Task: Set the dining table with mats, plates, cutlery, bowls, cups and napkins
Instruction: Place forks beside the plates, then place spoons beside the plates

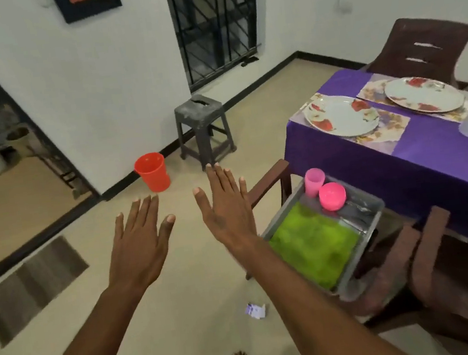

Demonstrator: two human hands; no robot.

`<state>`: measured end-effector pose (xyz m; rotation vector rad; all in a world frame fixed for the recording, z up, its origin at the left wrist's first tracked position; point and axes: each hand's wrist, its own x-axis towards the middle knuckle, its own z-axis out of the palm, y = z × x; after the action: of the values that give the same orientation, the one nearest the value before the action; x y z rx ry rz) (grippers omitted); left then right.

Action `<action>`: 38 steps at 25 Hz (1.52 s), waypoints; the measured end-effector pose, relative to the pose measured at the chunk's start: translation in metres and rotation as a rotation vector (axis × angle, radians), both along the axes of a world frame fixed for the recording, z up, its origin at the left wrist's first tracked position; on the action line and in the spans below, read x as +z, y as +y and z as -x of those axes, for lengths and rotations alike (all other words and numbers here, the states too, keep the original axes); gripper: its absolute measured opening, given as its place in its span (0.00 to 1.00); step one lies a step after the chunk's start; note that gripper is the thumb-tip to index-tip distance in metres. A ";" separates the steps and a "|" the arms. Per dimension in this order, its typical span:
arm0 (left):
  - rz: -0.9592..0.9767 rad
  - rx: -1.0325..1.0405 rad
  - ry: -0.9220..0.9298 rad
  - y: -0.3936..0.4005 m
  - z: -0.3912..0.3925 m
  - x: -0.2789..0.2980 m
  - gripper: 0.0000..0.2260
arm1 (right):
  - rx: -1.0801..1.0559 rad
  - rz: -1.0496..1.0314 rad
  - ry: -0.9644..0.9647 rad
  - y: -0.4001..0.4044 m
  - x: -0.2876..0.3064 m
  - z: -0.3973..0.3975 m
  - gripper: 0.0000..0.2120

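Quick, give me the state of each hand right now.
Left hand: open, fingers spread, holding nothing.
Right hand: open, fingers straight, holding nothing.

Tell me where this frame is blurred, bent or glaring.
Head view: wide-angle bends the barred window and wall edges; motion blur smears the brown chair arm and grey tray at lower right; left hand and right hand are fairly sharp; lighting dim and even, no strong glare.
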<state>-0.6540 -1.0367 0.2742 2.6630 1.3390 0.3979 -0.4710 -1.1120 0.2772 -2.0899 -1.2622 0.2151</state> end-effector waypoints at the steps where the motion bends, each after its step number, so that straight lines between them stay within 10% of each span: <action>1: -0.006 -0.029 -0.002 0.033 -0.018 0.005 0.37 | -0.035 0.006 0.001 0.023 0.002 -0.013 0.31; 17: 0.060 -0.916 0.044 0.309 -0.327 -0.025 0.40 | -0.917 0.028 0.087 0.212 -0.021 -0.184 0.27; 38: 0.290 -1.867 0.232 0.169 -0.706 -0.113 0.28 | -1.859 -0.025 0.603 0.124 -0.156 -0.412 0.12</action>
<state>0.0523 -0.8676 0.1612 2.4253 -1.1809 -0.3330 -0.0591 -0.9880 0.1213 -2.0517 1.1383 -0.0528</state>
